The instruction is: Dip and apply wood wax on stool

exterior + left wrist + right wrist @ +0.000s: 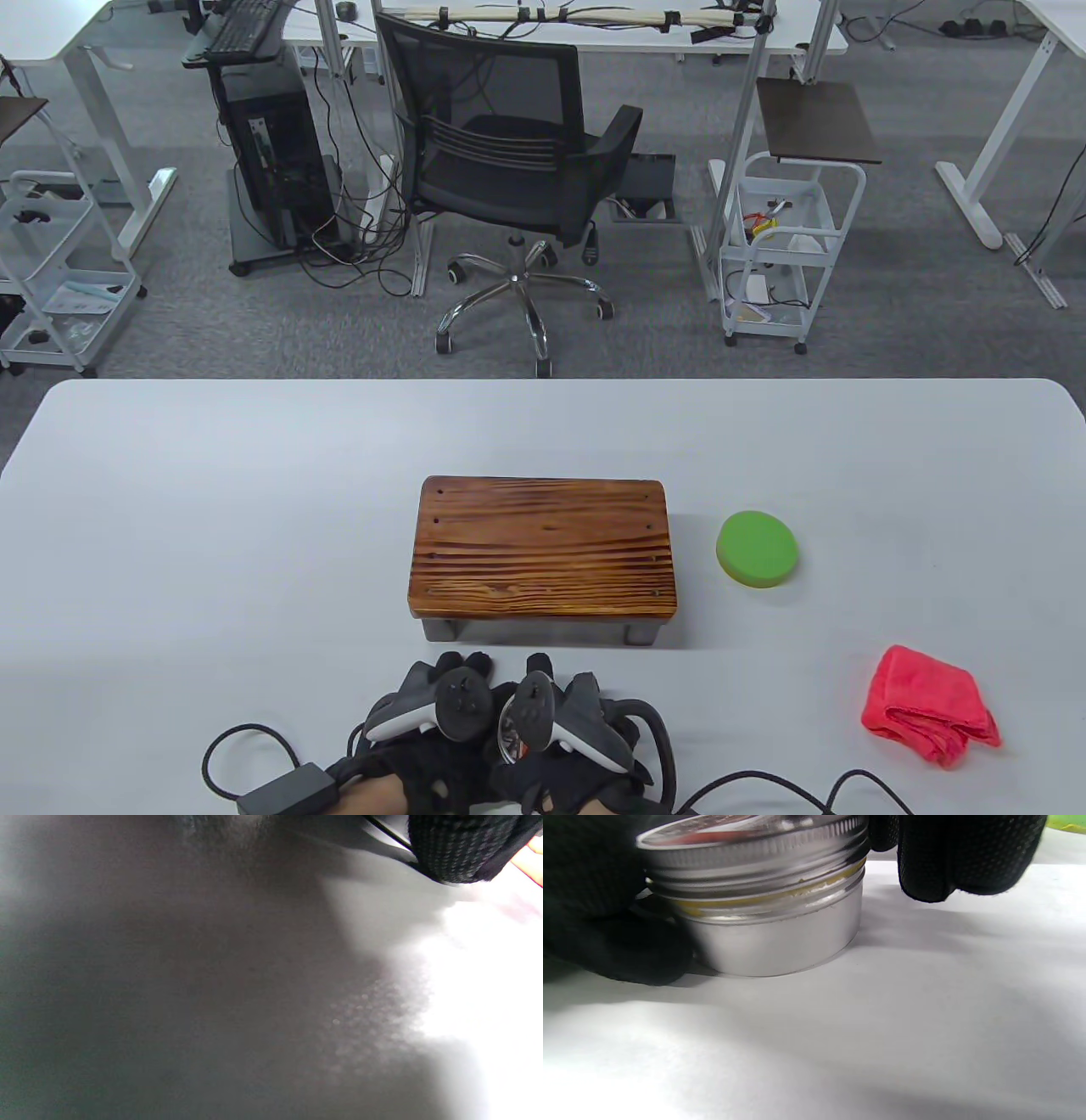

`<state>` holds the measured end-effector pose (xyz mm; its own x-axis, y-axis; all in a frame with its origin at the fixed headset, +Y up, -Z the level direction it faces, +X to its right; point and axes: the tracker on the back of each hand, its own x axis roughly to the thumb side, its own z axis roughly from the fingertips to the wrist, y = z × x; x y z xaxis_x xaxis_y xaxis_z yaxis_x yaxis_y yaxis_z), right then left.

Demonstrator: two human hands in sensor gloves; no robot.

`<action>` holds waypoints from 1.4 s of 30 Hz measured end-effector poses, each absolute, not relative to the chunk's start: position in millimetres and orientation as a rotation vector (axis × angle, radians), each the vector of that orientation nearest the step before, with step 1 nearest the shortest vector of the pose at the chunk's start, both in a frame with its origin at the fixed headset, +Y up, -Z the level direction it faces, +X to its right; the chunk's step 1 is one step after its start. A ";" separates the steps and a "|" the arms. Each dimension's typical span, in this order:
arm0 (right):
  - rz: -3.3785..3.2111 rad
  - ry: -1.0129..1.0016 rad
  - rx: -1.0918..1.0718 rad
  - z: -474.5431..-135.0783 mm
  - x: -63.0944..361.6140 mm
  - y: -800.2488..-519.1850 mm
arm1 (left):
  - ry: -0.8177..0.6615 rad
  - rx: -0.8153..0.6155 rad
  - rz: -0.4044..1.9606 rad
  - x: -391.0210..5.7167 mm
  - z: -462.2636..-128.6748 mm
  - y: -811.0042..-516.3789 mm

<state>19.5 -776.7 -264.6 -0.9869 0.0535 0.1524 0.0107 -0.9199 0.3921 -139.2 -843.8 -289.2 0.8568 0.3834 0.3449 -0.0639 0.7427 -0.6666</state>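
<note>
A wooden stool (543,548) with a dark striped top stands at the table's middle. A round green sponge (757,549) lies just right of it. Both gloved hands are together at the front edge, in front of the stool. Between them stands a silver wax tin (509,732), mostly hidden by the trackers. In the right wrist view the tin (780,942) stands on the table with its screw lid (755,840) raised, showing thread and yellow wax. My right hand (543,679) grips the lid from above, fingers (967,857) on its rim. My left hand (454,679) holds the tin's body (606,942).
A folded red cloth (929,703) lies at the front right. Glove cables (246,747) trail along the front edge on both sides. An office chair (509,170) and carts stand on the floor beyond the table. The left wrist view shows only blurred tabletop.
</note>
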 end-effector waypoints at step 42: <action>2.915 0.611 0.382 -268.5 23.6 -780.5 | -0.486 -0.700 0.275 -140.4 -289.8 -843.4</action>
